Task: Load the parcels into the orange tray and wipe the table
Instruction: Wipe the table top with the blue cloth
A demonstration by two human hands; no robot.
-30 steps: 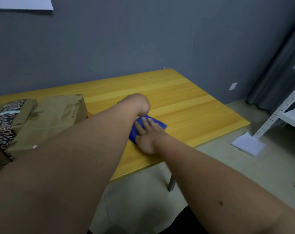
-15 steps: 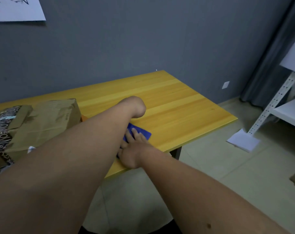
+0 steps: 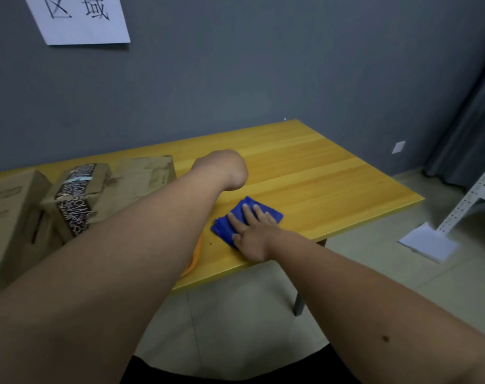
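We see a yellow wooden bench (image 3: 305, 173) against a grey wall (image 3: 263, 73). At centre, our right hand (image 3: 254, 231) presses flat, fingers spread, on the blue cloth (image 3: 274, 214). Our left hand (image 3: 224, 173) bends away; we cannot tell its state.

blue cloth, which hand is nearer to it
Right. The right hand lies flat on the blue cloth, fingers spread over it. The left hand is farther back over the table, apart from the cloth.

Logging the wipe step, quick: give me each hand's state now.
Left hand: fingers hidden behind the wrist, cannot be told.
Right hand: open, straight fingers pressing the blue cloth on the table.
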